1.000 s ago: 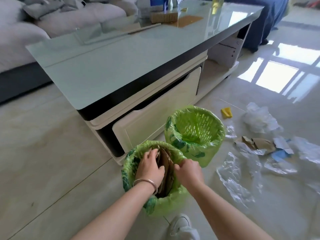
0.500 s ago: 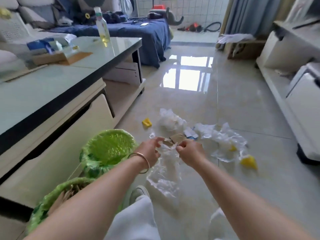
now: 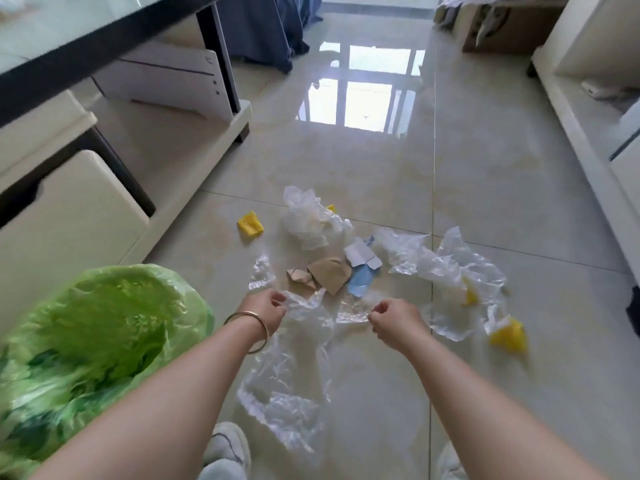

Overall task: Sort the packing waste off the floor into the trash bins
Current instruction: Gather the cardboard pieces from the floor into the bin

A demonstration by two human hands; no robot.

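A clear plastic sheet [image 3: 287, 372] lies crumpled on the floor in front of me. My left hand [image 3: 265, 311], with a bangle on the wrist, pinches its upper left edge. My right hand [image 3: 394, 320] pinches another bit of clear film [image 3: 351, 315] at the sheet's upper right. Beyond them lie crumpled brown paper [image 3: 327, 275], a blue scrap [image 3: 360, 284], a white card [image 3: 362, 254], a white plastic wad [image 3: 308, 220], more clear plastic [image 3: 450, 268] and yellow pieces [image 3: 250, 223] [image 3: 509, 336]. A bin lined with a green bag [image 3: 93, 337] stands at the lower left.
A glass-topped coffee table with a cream drawer [image 3: 62, 216] runs along the left. A white cabinet [image 3: 588, 140] lines the right wall. A cardboard box [image 3: 498, 32] sits far back. My shoes [image 3: 227, 448] are at the bottom edge.
My hands left the near bin and reached out to the floor pile. They now pinch the clear plastic, spread wider apart than half a second ago. My view tilted down.
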